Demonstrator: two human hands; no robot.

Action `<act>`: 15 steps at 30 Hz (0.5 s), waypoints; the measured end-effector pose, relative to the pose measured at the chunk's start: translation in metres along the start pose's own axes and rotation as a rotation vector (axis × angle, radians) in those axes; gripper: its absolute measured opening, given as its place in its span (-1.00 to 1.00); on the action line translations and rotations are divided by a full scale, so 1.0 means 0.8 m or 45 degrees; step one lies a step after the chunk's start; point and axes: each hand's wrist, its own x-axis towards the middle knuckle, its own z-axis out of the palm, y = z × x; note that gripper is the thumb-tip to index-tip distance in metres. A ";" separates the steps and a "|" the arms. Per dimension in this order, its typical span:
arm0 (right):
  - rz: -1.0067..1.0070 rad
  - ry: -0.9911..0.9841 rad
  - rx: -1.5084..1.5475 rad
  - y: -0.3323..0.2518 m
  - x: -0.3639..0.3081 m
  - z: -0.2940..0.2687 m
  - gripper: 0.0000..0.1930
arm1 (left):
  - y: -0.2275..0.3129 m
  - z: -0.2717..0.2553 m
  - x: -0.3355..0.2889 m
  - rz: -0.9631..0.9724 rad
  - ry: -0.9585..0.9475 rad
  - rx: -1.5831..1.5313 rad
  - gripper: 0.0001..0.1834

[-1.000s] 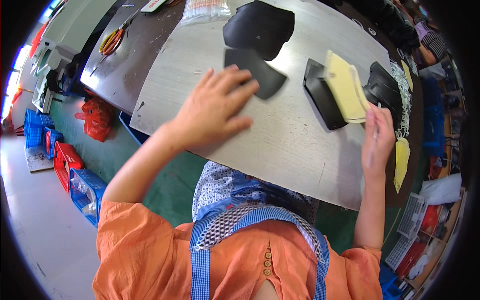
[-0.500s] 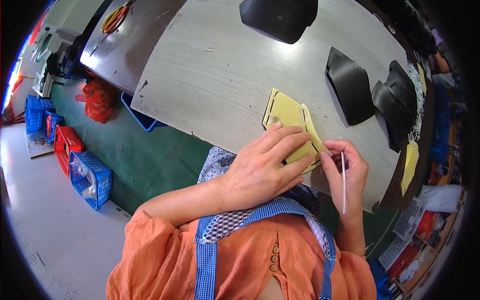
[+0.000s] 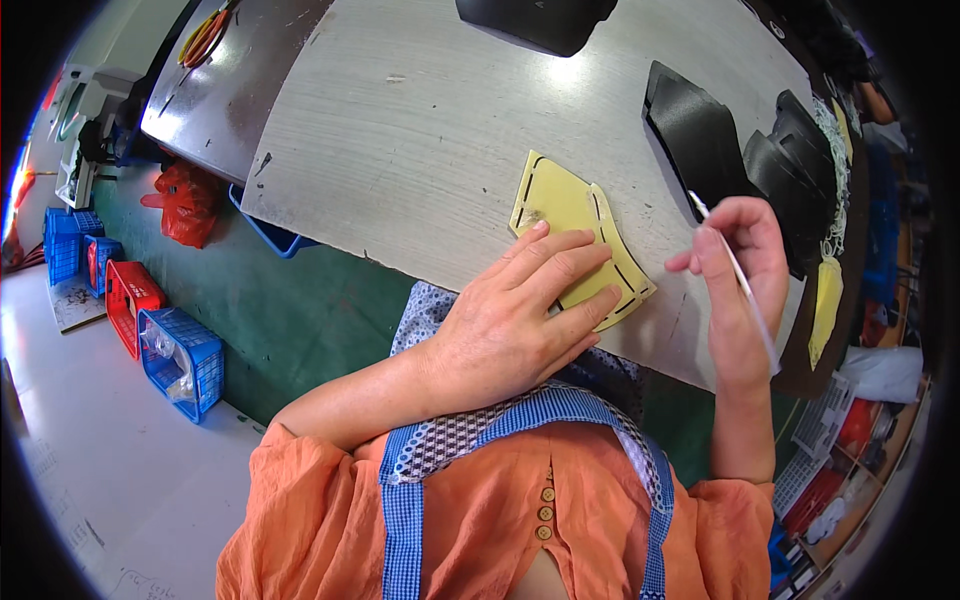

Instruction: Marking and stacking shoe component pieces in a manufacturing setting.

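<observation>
My left hand (image 3: 530, 305) lies flat with fingers stretched out on a yellow template (image 3: 565, 200), holding it down near the board's front edge. Dark dashed lines run along the template's edges. To the right, my right hand (image 3: 745, 280) is raised off the template, its fingers closed round a thin silvery-white pen (image 3: 742, 275). The pen's tip points up and away; its lower end is blurred. Just beyond that hand lies a cut black sheet piece (image 3: 690, 125), and beside it are overlapping black pieces (image 3: 795, 150).
Under everything is a grey board (image 3: 400, 150). Another black piece (image 3: 540, 22) sits at its far edge. A yellow strip (image 3: 825, 310) and pale strings (image 3: 838, 200) hang at the right. Orange-handled scissors (image 3: 208, 38) rest far left; blue crates (image 3: 185, 365) and a red bag (image 3: 188, 205) stand below.
My right hand has left the template's right edge and moved right and up with the pen. The template's right edge now lies flat. My left hand stays on the template.
</observation>
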 end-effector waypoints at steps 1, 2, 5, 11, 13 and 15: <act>-0.001 -0.007 0.001 -0.001 0.008 0.003 -0.68 | 0.000 0.000 -0.001 0.004 0.004 0.012 -0.53; -0.056 -0.097 0.008 -0.002 0.017 0.008 -0.75 | -0.001 0.001 -0.001 0.007 0.008 0.026 -0.54; -0.084 -0.225 0.016 -0.013 0.032 0.033 -0.77 | -0.006 0.003 -0.003 0.056 0.000 0.047 -0.57; -0.723 -0.537 -0.587 0.022 0.077 0.089 -0.77 | -0.007 0.009 -0.004 0.077 0.028 0.002 -0.68; -0.692 -0.331 -0.741 0.014 0.086 0.091 -0.78 | -0.005 0.000 0.000 0.073 0.016 -0.004 -0.67; -0.605 -0.289 -0.722 0.005 0.088 0.080 -0.78 | -0.005 -0.003 0.000 0.075 0.004 -0.017 -0.66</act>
